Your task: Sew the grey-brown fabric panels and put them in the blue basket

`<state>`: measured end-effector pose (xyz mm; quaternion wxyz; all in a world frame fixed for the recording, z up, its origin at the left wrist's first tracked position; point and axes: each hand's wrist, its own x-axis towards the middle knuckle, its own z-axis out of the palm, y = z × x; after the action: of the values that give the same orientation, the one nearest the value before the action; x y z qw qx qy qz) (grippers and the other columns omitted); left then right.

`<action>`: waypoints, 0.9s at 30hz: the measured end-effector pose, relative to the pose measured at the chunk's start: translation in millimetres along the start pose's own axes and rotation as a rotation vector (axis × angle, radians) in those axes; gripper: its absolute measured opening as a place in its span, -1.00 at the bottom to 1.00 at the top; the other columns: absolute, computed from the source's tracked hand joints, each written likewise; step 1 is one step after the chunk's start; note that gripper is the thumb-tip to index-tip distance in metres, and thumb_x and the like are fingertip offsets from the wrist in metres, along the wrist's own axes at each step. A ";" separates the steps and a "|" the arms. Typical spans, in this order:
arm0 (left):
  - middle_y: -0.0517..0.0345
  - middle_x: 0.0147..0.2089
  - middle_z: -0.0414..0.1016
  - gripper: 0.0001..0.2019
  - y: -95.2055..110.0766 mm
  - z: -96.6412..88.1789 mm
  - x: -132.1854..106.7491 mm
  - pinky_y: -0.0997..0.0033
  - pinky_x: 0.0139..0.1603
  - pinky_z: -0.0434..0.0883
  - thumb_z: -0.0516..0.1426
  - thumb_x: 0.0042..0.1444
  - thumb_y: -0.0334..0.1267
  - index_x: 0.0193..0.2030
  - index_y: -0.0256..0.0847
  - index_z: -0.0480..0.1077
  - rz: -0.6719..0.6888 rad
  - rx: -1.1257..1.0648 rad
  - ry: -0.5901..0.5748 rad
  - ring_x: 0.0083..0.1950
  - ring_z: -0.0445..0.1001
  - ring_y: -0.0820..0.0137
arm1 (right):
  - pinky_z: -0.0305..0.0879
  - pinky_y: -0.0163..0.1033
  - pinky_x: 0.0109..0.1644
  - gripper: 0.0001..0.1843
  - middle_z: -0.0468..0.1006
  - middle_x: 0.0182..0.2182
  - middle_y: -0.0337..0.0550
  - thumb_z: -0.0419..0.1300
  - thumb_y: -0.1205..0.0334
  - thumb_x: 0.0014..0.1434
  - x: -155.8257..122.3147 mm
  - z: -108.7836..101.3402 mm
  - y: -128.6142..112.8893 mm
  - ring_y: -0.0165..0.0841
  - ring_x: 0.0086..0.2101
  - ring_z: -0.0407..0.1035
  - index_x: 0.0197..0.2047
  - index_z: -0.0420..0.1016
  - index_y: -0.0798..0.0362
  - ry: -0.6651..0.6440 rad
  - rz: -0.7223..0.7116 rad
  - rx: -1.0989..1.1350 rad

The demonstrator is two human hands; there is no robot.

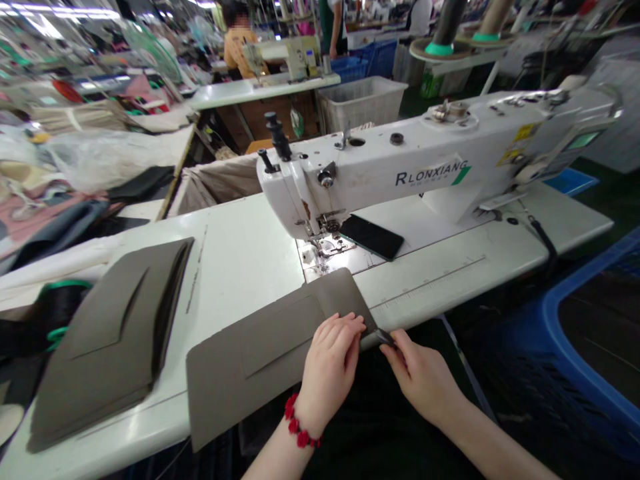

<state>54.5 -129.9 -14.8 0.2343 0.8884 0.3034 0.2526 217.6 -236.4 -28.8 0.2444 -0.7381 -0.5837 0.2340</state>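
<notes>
A grey-brown panel (215, 373) with a stitched-on rectangular patch lies on the sewing table (250, 247), its near edge hanging over the front. My left hand (333, 347) rests on the panel's right part, fingers laid flat and close together, a red beaded bracelet at the wrist. Just to the right, my right hand (417, 367) pinches a small dark tool (385, 337) at the panel's right corner; its exact kind is hidden by my fingers. Beyond the panel stands the white sewing machine (370, 167), its needle area (323, 250) lit.
A stack of similar panels (110, 333) lies on the left of the table. Under the machine arm is a black phone (373, 237). A blue basket (555, 320) stands at the right, a pale plastic crate (363, 100) behind. Another person (240, 43) sits farther back.
</notes>
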 end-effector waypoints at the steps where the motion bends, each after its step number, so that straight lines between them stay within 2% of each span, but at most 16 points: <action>1: 0.24 0.09 0.46 -0.72 0.0 -1.4 0.0 0.19 0.36 0.20 0.03 0.30 -0.43 0.08 -0.06 0.32 0.005 0.007 -0.015 0.20 0.34 0.42 | 0.06 -0.30 -0.45 -0.80 0.46 -0.49 -0.29 -0.08 0.11 0.39 1.3 0.5 -1.0 -0.36 -0.49 0.41 -0.21 0.25 0.00 0.008 -0.006 -0.012; 6: 0.25 0.28 0.29 -0.49 -0.2 -14.1 -1.7 0.12 0.43 0.11 -0.03 0.30 -0.48 0.32 0.07 0.14 0.077 0.080 -0.198 0.34 0.19 0.40 | 0.02 -0.28 -0.47 -0.79 0.48 -0.49 -0.28 -0.09 0.12 0.40 4.8 2.0 -2.2 -0.35 -0.50 0.43 -0.23 0.25 0.00 0.044 -0.028 -0.079; 10: 0.22 0.35 0.18 -0.45 -2.8 -20.9 -3.1 0.05 0.44 0.11 -0.02 0.26 -0.51 0.32 0.06 0.17 0.171 0.182 -0.274 0.39 0.11 0.34 | 0.03 -0.28 -0.46 -0.80 0.51 -0.45 -0.27 -0.09 0.14 0.40 3.5 2.0 -2.2 -0.34 -0.47 0.45 -0.22 0.26 0.00 0.039 -0.034 -0.106; 17: 0.12 0.32 0.25 -0.50 -3.6 -20.2 0.1 0.01 0.40 0.19 0.00 0.25 -0.49 0.28 -0.01 0.24 0.230 0.226 -0.261 0.36 0.18 0.27 | 0.03 -0.26 -0.45 -0.77 0.51 -0.44 -0.24 -0.11 0.16 0.40 5.4 -0.4 -6.1 -0.34 -0.47 0.44 -0.25 0.26 0.01 0.029 -0.042 -0.114; 21: 0.16 0.35 0.19 -0.51 -1.8 -24.1 -3.0 0.02 0.42 0.15 -0.03 0.26 -0.50 0.28 0.00 0.24 0.212 0.201 -0.274 0.40 0.10 0.28 | 0.10 -0.28 -0.42 -0.77 0.42 -0.53 -0.29 -0.11 0.12 0.40 5.4 -8.8 0.1 -0.36 -0.50 0.38 -0.26 0.25 -0.02 0.074 0.009 0.076; 24: 0.20 0.37 0.16 -0.53 -7.4 -39.7 -6.6 -0.02 0.44 0.08 -0.04 0.28 -0.46 0.26 0.04 0.25 0.160 0.188 -0.197 0.42 0.06 0.27 | 0.15 -0.28 -0.40 -0.77 0.39 -0.53 -0.29 -0.11 0.09 0.40 3.5 -17.4 10.3 -0.37 -0.50 0.35 -0.23 0.26 -0.02 0.159 0.077 0.167; 27: 0.21 0.35 0.18 -0.58 -26.3 -63.7 -11.0 0.01 0.43 0.10 -0.02 0.32 -0.33 0.28 0.06 0.20 -0.012 0.249 -0.071 0.39 0.11 0.27 | 0.17 -0.28 -0.40 -0.76 0.40 -0.53 -0.30 -0.03 0.04 0.36 1.8 -22.0 16.4 -0.37 -0.51 0.36 -0.11 0.30 0.00 0.188 0.057 0.114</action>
<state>-1.7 -101.7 15.4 0.1344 0.9171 0.3293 0.1798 244.2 -239.9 -22.3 0.3330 -0.7580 -0.5228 0.2032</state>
